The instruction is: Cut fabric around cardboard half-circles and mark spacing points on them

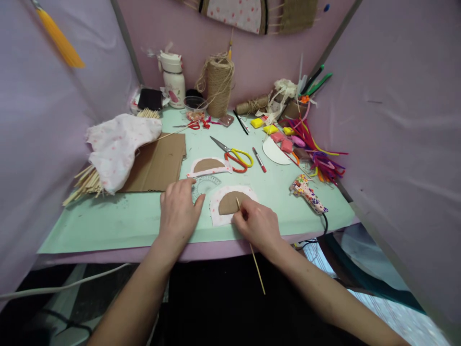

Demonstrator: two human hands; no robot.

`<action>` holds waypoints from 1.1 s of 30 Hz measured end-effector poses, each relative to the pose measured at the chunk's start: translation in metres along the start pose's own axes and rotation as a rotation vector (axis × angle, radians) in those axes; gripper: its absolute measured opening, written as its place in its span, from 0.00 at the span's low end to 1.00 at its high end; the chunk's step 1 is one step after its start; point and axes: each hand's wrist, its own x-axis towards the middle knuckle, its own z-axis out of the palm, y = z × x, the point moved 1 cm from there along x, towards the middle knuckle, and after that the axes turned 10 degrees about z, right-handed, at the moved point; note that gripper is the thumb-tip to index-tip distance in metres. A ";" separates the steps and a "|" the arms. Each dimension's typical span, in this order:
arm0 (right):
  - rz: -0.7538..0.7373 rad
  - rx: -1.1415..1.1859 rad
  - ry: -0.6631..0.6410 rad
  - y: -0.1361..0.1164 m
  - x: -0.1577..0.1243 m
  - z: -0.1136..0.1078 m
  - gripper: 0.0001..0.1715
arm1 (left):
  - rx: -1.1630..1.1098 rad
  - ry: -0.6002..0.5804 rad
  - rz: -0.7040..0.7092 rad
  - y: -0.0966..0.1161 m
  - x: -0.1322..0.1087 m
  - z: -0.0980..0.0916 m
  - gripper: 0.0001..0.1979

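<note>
My right hand point(257, 223) grips a thin wooden skewer point(258, 271), whose upper end lies over a brown cardboard half-circle point(227, 203). That half-circle rests on a larger piece of white fabric with pink dots point(215, 218). My left hand point(179, 206) lies palm down on the table, fingers stretched out. Beside its fingertips is a clear protractor point(207, 185). Just beyond sits a second cardboard half-circle point(209, 166) with dotted fabric round its edge.
Scissors point(236, 154) and a red-capped pen point(259, 160) lie past the fabric. A patterned glue gun point(308, 193) with a cord is at right. At left, cardboard point(158, 166), dotted cloth point(117, 144) and skewers point(86, 182). A twine roll point(218, 86) and bottle point(173, 81) stand behind.
</note>
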 end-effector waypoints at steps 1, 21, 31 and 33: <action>0.002 -0.006 -0.001 0.000 0.000 0.000 0.08 | -0.005 -0.015 -0.001 -0.001 -0.001 0.001 0.15; -0.010 -0.015 -0.013 -0.001 0.001 0.001 0.12 | -0.359 -0.209 0.473 0.041 -0.004 0.024 0.12; -0.037 -0.028 0.019 -0.002 0.001 0.002 0.11 | -0.429 -0.242 0.446 0.039 -0.003 0.023 0.12; -0.040 -0.032 0.024 -0.001 0.001 0.002 0.10 | -0.462 -0.265 0.428 0.038 -0.002 0.021 0.12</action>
